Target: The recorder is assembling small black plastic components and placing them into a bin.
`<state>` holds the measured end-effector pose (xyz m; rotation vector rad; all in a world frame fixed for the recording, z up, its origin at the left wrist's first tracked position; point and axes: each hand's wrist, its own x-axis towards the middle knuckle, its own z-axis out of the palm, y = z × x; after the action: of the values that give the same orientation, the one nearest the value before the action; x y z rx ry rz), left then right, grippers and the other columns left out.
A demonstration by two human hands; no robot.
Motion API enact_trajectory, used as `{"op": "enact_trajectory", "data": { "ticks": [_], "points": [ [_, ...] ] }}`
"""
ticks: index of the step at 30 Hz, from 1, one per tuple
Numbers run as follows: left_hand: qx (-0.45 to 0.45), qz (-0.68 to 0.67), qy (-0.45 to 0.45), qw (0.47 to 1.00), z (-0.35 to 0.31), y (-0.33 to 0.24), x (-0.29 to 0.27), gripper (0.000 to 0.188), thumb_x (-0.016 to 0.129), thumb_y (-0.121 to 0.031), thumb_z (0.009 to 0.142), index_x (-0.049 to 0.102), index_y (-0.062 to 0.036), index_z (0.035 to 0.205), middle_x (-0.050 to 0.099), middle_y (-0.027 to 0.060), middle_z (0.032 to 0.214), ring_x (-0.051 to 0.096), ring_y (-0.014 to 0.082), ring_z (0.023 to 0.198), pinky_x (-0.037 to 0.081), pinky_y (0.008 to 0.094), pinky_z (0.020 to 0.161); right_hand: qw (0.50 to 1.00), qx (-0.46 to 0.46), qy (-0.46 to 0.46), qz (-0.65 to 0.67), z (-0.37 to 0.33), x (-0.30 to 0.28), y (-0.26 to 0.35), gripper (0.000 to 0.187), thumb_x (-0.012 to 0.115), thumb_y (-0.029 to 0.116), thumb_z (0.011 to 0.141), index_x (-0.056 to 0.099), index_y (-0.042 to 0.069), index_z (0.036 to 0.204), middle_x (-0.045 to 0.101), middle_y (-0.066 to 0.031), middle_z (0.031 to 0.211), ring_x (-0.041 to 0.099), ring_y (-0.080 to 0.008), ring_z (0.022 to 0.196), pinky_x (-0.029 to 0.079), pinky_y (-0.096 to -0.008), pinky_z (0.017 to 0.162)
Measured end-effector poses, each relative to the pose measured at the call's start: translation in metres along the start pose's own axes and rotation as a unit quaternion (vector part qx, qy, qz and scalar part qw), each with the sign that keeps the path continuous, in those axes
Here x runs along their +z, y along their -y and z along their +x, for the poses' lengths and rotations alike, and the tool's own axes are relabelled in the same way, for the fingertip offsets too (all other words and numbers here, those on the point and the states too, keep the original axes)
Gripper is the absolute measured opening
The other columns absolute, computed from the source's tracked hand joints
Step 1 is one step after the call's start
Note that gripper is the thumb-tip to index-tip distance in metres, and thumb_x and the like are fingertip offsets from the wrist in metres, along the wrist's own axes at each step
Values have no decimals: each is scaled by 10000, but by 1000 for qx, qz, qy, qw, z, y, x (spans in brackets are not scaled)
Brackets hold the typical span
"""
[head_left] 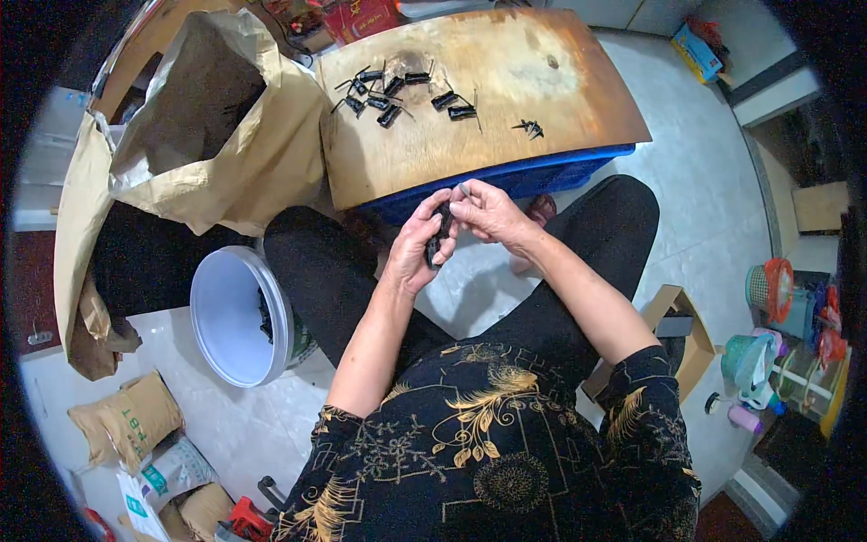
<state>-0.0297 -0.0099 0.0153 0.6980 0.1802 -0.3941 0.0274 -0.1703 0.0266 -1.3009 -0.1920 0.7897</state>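
Observation:
My left hand (419, 242) is closed around a small black plastic part (442, 233), held just off the near edge of the board. Against its upper end my right hand (492, 215) is closed in a pinch; what its fingertips grip is too small and covered to name. On the wooden board (470, 54) beyond my hands lie several black plastic parts (394, 86) with thin arms sticking out. A little pile of small dark pieces (530, 128) rests farther right on the same board.
A blue plastic bin (533, 172) supports the board. At left stand a big open brown paper sack (271, 135) and a white bucket (203, 316) with black parts inside. Packed bags (131, 420) lie lower left, an open cardboard box (700, 357) at right.

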Motion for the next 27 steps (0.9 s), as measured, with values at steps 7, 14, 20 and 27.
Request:
{"op": "enact_trajectory", "data": {
  "ticks": [7,14,20,27],
  "points": [
    [17,8,39,999,-1,5,4,323,536,-141,867,478,-75,1178,565,87,834,503,94,530,330,164,381,997,63,46,-11,-3,-5,3,213,574,278,865,527,81,933,550,34,681,371,-4,479,249,-160,399],
    [25,282,-51,958,-2,4,9,348,522,-68,857,462,-66,1200,611,76,899,602,91,682,340,154,405,989,-17,7,-145,7,-14,-20,211,533,246,889,555,45,951,552,23,724,440,-21,586,326,-174,470],
    [57,359,-143,921,-3,3,8,360,495,-51,863,443,-35,1219,612,60,859,529,44,619,356,162,410,991,122,-55,-28,1,4,-5,300,432,291,934,500,37,1079,461,25,630,350,-23,481,248,-177,375],
    [67,353,-169,918,1,4,11,335,477,-48,870,457,-22,1203,597,57,825,497,48,575,362,177,403,993,116,-29,-15,-1,13,-13,396,399,298,943,369,68,1263,388,38,587,286,-27,435,206,-172,359]
  ]
}}
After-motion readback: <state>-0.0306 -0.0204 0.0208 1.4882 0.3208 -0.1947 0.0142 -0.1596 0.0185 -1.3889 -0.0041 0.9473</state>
